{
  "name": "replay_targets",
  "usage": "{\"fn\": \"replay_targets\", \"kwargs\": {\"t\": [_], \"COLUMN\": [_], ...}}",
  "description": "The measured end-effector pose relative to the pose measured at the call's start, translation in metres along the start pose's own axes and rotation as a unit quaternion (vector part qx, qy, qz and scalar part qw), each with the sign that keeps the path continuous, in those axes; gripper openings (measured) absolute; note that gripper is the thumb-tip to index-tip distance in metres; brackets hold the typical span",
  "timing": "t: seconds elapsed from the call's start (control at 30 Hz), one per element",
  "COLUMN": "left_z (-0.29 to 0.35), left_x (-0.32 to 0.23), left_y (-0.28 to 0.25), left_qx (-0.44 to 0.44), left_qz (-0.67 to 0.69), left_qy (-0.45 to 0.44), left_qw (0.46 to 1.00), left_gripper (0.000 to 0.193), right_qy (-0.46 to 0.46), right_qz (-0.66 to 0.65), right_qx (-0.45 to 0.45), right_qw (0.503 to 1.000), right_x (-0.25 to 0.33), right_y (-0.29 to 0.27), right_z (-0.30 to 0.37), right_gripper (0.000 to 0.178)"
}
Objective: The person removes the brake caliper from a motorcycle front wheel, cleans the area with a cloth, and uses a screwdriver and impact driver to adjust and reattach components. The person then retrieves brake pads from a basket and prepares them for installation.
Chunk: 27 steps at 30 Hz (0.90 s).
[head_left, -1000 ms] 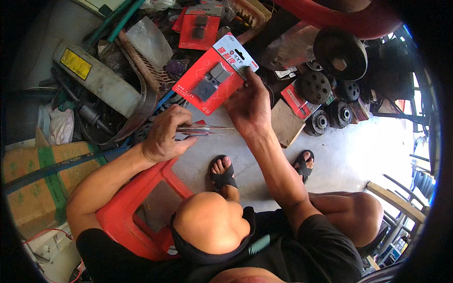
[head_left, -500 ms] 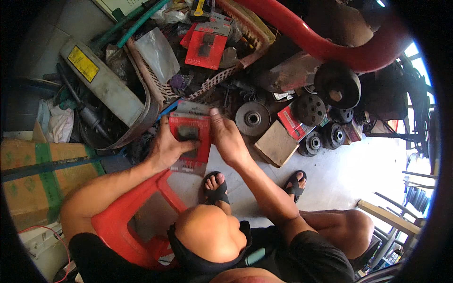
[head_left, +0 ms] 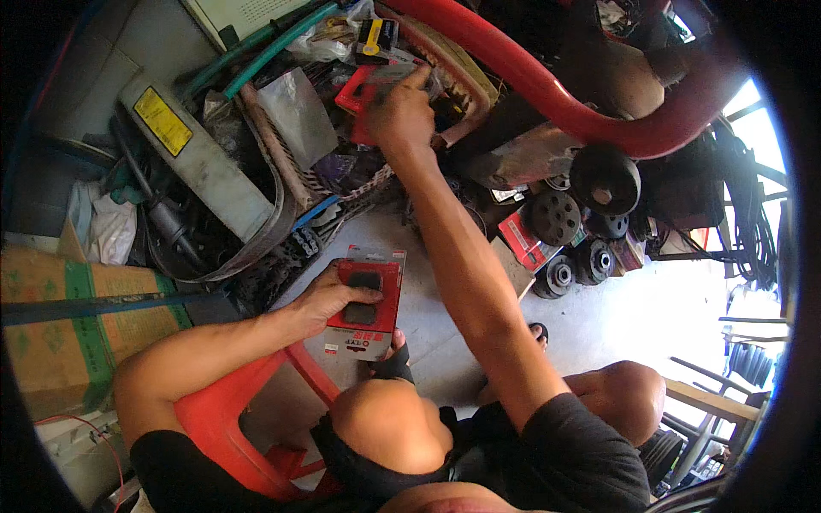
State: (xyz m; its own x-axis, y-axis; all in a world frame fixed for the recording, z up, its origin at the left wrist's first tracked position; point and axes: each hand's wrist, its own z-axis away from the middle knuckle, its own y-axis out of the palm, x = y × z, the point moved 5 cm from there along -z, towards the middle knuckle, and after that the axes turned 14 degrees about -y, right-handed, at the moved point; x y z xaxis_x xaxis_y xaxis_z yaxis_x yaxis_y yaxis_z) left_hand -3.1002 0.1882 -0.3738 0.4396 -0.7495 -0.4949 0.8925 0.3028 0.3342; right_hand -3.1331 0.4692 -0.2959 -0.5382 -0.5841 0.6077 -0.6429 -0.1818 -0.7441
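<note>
My left hand (head_left: 321, 297) grips a red and grey blister pack (head_left: 388, 295) over the floor, its thumb across the front. Two dark pads show through the pack's window. Stretched far forward, my right hand (head_left: 402, 115) is over a plastic basket (head_left: 272, 141), its fingers bent around another red blister pack (head_left: 361, 132). The hand covers most of that pack and is slightly blurred. More red packaging (head_left: 349, 92) lies beside it. Left of these, a clear plastic bag (head_left: 298, 115) rests in the basket.
A thick red tube (head_left: 513, 73) arches over the far right. Round metal parts (head_left: 558, 218) and a red box (head_left: 523, 241) stand on the floor. A red plastic stool (head_left: 214, 402) is beside my knee. Cardboard boxes (head_left: 128, 312) and a long grey case (head_left: 201, 162) are at left.
My right hand has left the pack in my left hand and reached forward to the packs in the basket. My left hand has brought its pack nearer to me.
</note>
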Motion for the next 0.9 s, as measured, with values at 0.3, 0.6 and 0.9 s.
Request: {"fn": "replay_targets", "kwargs": {"t": [0.3, 0.6, 0.9], "left_z": [-0.025, -0.078, -0.038], "left_x": [0.009, 0.088, -0.026], "left_y": [-0.041, -0.083, -0.015], "left_qx": [-0.098, -0.092, -0.124], "left_qz": [0.129, 0.231, -0.550], "left_qy": [0.117, 0.034, 0.040], "left_qw": [0.980, 0.968, 0.825], "left_gripper": [0.031, 0.023, 0.043], "right_qy": [0.014, 0.182, -0.019], "right_qz": [-0.560, -0.491, -0.020], "right_qx": [0.305, 0.271, 0.369], "right_qw": [0.770, 0.807, 0.929], "right_x": [-0.024, -0.097, -0.159], "right_y": [-0.036, 0.106, 0.105], "right_z": [0.173, 0.295, 0.312], "right_gripper": [0.084, 0.052, 0.068]}}
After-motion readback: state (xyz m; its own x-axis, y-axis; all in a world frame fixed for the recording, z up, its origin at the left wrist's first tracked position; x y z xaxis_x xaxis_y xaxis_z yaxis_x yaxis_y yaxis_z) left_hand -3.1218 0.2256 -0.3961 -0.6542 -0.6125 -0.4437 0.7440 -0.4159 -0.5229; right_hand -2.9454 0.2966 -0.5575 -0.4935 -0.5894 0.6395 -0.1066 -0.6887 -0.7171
